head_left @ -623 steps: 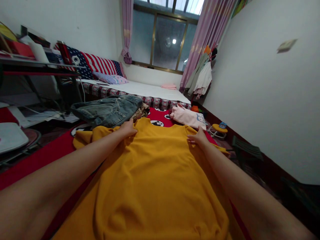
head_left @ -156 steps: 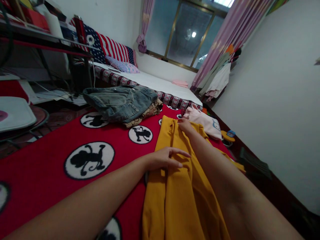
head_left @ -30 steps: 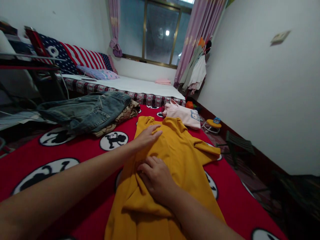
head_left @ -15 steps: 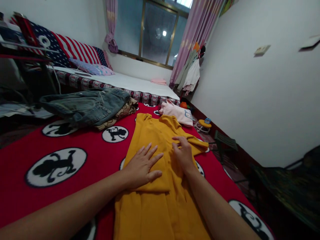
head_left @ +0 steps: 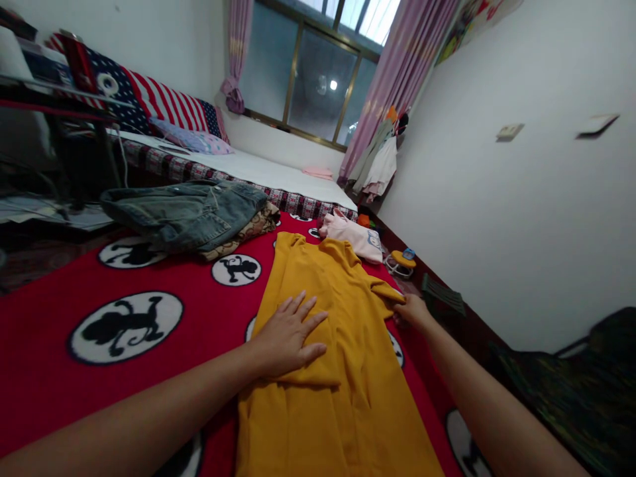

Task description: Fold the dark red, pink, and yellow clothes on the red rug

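Blanket: red blanket [head_left: 59,397] w/ black monkey-in-white-circle prints; covers the surface I'm working over.
Bed: bed [head_left: 278,177] beyond it, under the window, white sheet, patterned edge.
T-shirt: mustard-yellow T-shirt [head_left: 342,371] lies lengthwise on blanket, centre-right, collar end far from me; left side folded in, right sleeve sticks out.
Jeans: denim jeans [head_left: 189,212] folded, far left, on top of a brown patterned cloth [head_left: 246,232].
Pink top: pink garment [head_left: 355,238] just past the shirt collar, near bed.
L hand: my left hand [head_left: 288,338] flat on shirt, fingers spread, pressing the folded edge.
R hand: my right hand [head_left: 412,310] at right sleeve tip, fingers curled on fabric; looks pinched, can't fully tell.
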Demonstrator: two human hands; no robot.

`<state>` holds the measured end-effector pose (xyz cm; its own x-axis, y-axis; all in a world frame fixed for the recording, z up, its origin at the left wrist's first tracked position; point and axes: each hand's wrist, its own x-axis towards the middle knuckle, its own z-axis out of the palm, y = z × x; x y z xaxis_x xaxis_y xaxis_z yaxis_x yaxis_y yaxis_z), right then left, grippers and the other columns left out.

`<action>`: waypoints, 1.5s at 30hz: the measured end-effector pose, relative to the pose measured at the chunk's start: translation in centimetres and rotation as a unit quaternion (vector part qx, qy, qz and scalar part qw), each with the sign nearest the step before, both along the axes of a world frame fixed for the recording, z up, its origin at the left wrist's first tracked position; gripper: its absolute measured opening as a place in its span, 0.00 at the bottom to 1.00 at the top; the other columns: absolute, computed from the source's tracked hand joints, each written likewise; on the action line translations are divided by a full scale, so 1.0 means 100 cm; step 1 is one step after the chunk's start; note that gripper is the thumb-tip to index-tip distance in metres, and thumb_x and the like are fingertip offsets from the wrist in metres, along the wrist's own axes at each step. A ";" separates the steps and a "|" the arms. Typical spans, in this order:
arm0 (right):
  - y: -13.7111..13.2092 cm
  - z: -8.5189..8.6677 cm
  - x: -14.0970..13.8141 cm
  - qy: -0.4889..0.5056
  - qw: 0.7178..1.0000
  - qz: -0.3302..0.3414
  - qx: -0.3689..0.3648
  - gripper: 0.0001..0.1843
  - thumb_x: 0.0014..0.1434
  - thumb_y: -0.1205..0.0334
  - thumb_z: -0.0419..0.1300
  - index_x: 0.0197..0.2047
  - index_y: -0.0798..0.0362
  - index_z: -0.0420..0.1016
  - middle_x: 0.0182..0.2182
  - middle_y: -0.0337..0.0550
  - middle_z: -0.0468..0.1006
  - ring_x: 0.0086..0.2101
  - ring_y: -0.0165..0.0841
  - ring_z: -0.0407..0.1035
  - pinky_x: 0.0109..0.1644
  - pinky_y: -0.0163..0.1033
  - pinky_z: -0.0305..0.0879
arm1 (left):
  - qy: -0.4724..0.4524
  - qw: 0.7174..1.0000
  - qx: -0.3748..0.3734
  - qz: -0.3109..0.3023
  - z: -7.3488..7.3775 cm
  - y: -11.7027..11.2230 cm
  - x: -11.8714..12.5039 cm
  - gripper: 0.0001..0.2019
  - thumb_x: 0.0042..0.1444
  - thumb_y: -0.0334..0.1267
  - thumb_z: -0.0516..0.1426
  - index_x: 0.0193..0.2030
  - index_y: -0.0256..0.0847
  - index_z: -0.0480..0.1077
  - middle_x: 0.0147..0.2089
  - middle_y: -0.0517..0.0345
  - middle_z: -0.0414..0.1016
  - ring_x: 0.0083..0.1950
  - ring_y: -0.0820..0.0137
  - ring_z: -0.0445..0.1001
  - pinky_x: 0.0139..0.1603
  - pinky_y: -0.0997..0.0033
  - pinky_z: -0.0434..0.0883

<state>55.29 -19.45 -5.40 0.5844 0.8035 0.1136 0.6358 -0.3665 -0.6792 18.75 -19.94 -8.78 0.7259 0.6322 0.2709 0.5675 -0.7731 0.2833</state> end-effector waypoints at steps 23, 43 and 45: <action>-0.060 0.034 -0.119 -0.272 0.907 0.318 0.041 0.12 0.59 0.58 0.57 0.46 0.51 0.73 0.45 0.47 0.76 0.41 0.37 0.73 0.42 0.40 0.67 | -0.146 0.988 0.023 -0.042 0.000 -0.002 -0.002 0.15 0.59 0.38 0.57 0.52 0.41 0.72 0.62 0.45 0.66 0.62 0.57 0.65 0.63 0.55 0.65; -0.138 -0.001 -0.106 0.081 0.968 0.233 -0.044 0.29 0.49 0.53 0.59 0.53 0.57 0.75 0.53 0.54 0.76 0.52 0.46 0.71 0.59 0.48 0.63 | 0.095 0.967 0.087 0.218 0.037 0.139 -0.021 0.16 0.58 0.31 0.50 0.47 0.41 0.76 0.45 0.45 0.77 0.47 0.56 0.76 0.44 0.63 0.70; -0.135 0.007 -0.111 0.133 0.964 0.227 -0.025 0.28 0.49 0.52 0.61 0.51 0.56 0.77 0.51 0.53 0.78 0.49 0.46 0.73 0.57 0.49 0.65 | 0.102 0.965 0.099 0.222 0.049 0.146 -0.019 0.14 0.57 0.31 0.51 0.39 0.39 0.78 0.40 0.46 0.78 0.43 0.57 0.76 0.42 0.65 0.68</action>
<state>44.23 -32.99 -4.73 0.1734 0.9841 -0.0380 0.5445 -0.1279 -0.8290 16.88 -5.31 -3.89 0.4457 0.8440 0.2985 0.8838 -0.4679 0.0034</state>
